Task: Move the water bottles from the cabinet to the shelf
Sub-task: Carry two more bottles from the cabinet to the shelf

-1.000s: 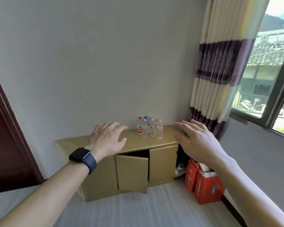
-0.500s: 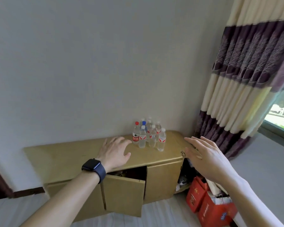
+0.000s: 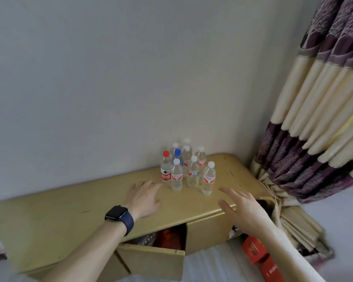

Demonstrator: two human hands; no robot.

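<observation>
- Water bottles [image 3: 189, 167]: clear plastic, looked full, so fairly heavy, thin-walled and smooth; best gripped round the mid-body at the label.
- Looks: mostly white caps, one red, one blue; red-and-white labels.
- Location: upright in a tight cluster on the cabinet [image 3: 73, 204] top by the wall.
- Left hand [image 3: 144, 197] and right hand [image 3: 240, 206]: open, fingers spread, holding nothing, near the cluster.

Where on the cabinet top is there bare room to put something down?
The cabinet top is bare left of the left hand, and right of the bottle cluster toward the curtain. Crowded around the bottles, between both hands; right hand.
</observation>
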